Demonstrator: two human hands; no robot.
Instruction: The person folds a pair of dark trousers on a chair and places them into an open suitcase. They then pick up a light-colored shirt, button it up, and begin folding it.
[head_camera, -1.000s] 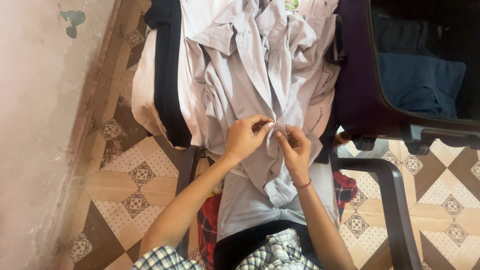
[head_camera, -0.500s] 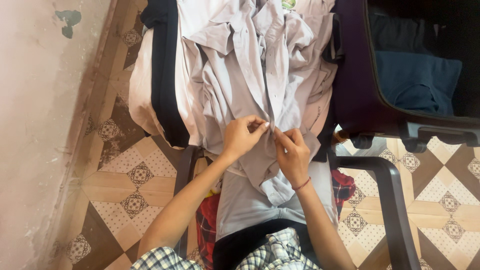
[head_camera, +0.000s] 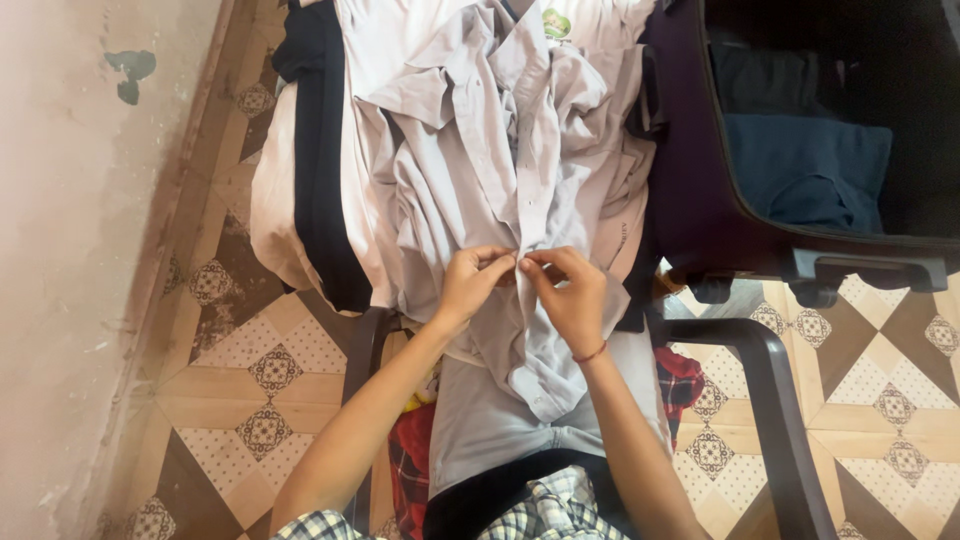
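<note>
A pale grey button-up shirt (head_camera: 470, 150) lies spread over a heap of clothes on a dark chair. My left hand (head_camera: 470, 282) pinches one edge of the shirt's front placket. My right hand (head_camera: 566, 296), with a red thread on its wrist, pinches the other edge. The fingertips of both hands meet at the placket near the shirt's lower part. A small green label (head_camera: 556, 22) shows at the collar.
A black garment (head_camera: 318, 150) and a light pink one (head_camera: 270, 200) hang off the heap's left side. An open dark purple suitcase (head_camera: 700, 190) with a navy cloth (head_camera: 805, 170) stands at the right. The chair's arm (head_camera: 770, 400) curves at the lower right. A pink wall (head_camera: 70, 250) runs along the left, above patterned floor tiles (head_camera: 260, 370).
Both hands have stayed together on the placket and their fingers have shifted slightly. The view has drifted, so the heap and suitcase sit a little further left.
</note>
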